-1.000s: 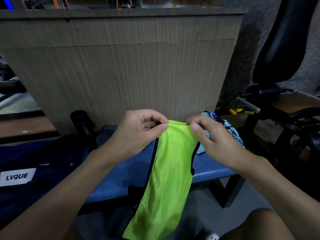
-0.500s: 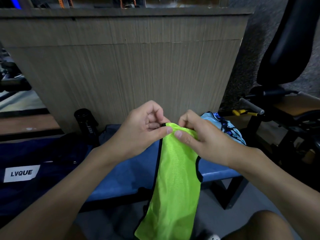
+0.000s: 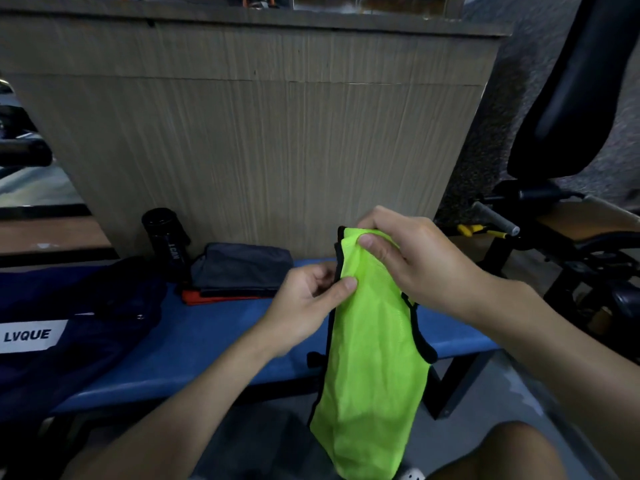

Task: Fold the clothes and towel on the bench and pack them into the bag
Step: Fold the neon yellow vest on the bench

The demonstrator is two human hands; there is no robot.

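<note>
At center right of the frame, above the blue bench [image 3: 194, 344], the right hand [image 3: 415, 258] pinches the green vest's [image 3: 370, 368] top while the left hand [image 3: 308, 306] pinches its edge lower down.

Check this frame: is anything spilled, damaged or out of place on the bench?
Nothing stands out. The left hand and right hand pinch the green vest, hanging past the bench edge; the folded stack lies tidy beside the upright black bottle.
</note>
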